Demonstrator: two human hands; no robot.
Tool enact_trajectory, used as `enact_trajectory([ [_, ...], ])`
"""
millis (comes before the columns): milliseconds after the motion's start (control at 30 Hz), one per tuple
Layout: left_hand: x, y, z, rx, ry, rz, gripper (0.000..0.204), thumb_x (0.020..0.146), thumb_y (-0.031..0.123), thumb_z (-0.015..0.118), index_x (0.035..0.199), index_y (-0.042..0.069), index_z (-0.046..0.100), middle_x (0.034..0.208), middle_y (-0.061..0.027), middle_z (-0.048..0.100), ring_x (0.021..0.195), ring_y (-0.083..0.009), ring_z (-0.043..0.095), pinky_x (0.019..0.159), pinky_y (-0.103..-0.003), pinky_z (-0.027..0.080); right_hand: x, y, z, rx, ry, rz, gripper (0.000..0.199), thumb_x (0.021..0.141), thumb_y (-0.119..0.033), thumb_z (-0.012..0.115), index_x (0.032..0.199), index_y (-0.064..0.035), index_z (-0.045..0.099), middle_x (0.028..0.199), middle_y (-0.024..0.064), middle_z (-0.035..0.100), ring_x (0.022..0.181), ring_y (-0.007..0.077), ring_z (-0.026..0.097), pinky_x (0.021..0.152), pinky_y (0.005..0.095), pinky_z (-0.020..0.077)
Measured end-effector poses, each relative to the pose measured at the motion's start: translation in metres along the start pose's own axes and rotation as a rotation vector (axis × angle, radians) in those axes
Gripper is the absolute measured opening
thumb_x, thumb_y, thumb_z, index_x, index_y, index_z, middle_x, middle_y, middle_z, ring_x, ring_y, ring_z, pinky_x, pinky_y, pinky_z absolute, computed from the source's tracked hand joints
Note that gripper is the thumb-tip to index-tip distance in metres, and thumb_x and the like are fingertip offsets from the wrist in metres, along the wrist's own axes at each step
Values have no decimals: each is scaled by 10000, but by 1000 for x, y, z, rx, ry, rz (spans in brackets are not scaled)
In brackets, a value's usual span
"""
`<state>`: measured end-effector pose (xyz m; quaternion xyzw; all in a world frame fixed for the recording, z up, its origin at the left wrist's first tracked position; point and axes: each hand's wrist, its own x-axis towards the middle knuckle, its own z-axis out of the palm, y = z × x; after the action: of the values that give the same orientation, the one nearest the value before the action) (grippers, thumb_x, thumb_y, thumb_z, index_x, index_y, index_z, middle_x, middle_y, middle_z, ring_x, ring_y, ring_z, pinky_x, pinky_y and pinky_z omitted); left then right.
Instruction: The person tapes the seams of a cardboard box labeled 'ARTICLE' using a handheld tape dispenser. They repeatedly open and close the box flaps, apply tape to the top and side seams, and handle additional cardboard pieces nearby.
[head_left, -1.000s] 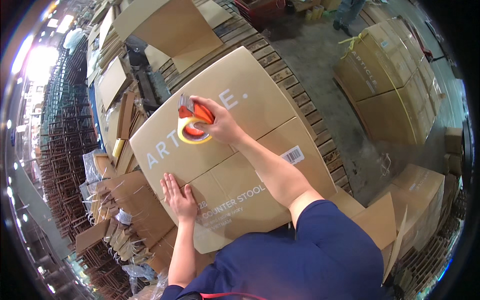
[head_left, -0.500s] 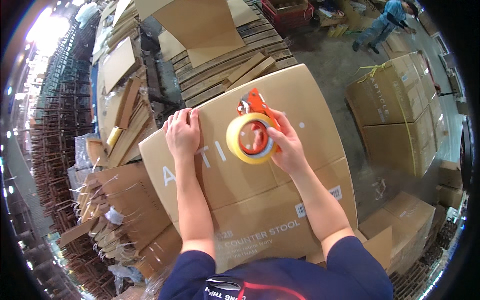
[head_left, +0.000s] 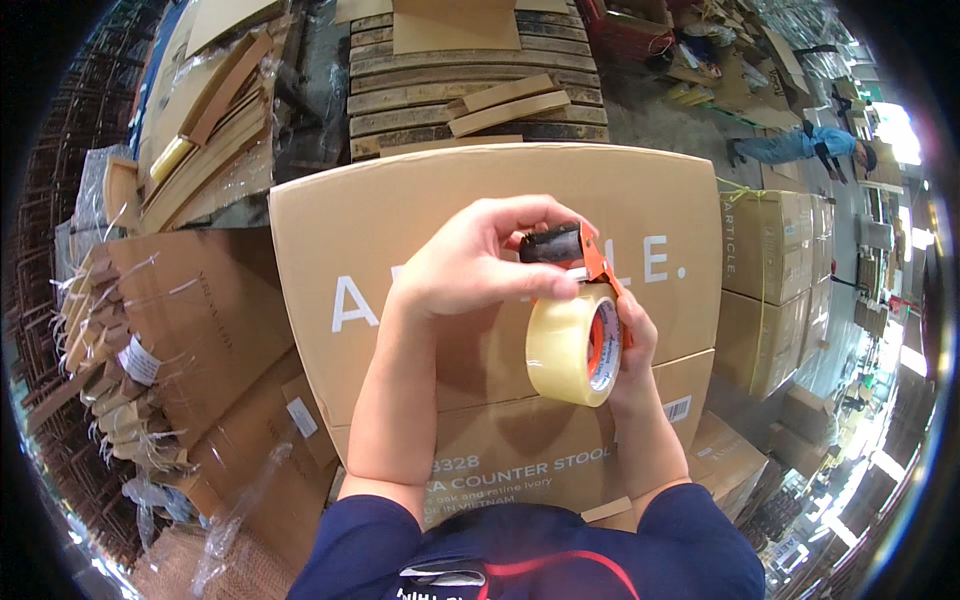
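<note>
both hands on orange tape dispenser

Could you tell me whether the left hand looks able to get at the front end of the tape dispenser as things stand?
Probably yes: the left hand is already at the orange tape dispenser, fingertips on its black front end, while the right hand holds it above the cardboard box.

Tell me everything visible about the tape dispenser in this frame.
The tape dispenser is a hand-held one with an orange frame and a dark part at its top end, carrying a thick roll of clear, yellowish packing tape. It is held up above the large cardboard box. The right hand grips it from behind; the left hand pinches its top end.
</note>
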<state>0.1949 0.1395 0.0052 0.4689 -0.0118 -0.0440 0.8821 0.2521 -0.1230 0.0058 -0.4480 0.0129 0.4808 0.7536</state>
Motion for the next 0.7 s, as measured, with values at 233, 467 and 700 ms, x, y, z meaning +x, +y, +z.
enact_trajectory([
  [233,-7,5,-4,29,-230,-97,345,948,142,921,1192,-66,793,923,-46,752,851,-126,714,725,-274,578,-10,18,-16,271,-187,123,766,939,-342,787,1447,196,589,1096,258,759,843,262,760,746,418,655],
  [467,-14,3,-28,-358,-29,35,772,1184,561,476,1714,4,406,1117,-186,805,970,-262,776,898,-450,639,-23,26,-19,414,-177,114,847,907,-288,816,1567,134,494,1296,321,713,1121,398,770,931,514,678],
  [700,-25,2,-60,-290,881,564,745,1208,627,318,1487,-5,597,974,-137,736,920,-260,701,926,-456,574,1,-38,42,-90,-187,-317,649,1028,-225,706,1591,49,536,1448,253,682,1321,343,714,1056,467,624],
])
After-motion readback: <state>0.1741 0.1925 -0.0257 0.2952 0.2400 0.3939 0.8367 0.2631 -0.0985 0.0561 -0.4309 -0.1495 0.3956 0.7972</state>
